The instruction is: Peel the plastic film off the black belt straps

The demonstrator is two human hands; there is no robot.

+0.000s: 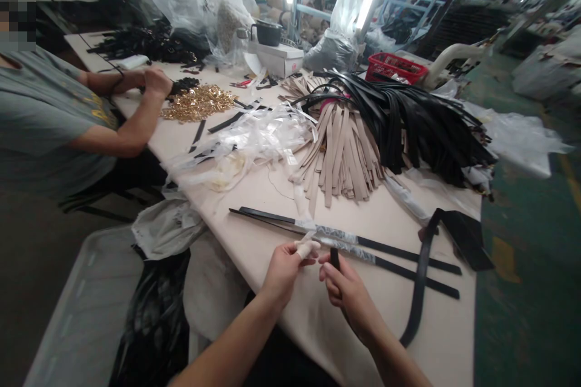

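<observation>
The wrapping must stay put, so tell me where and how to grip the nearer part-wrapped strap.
Pinch the nearer strap by its edges, probably best on the bare stretch between its plastic wrapping and the curved strap crossing it. Come from the near side: it lies flat, with the farther strap along its other side.

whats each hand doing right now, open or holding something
Left hand: curled, white material against it; whether that's held or worn can't be told.
Right hand: closed, holding a black strip.
</observation>
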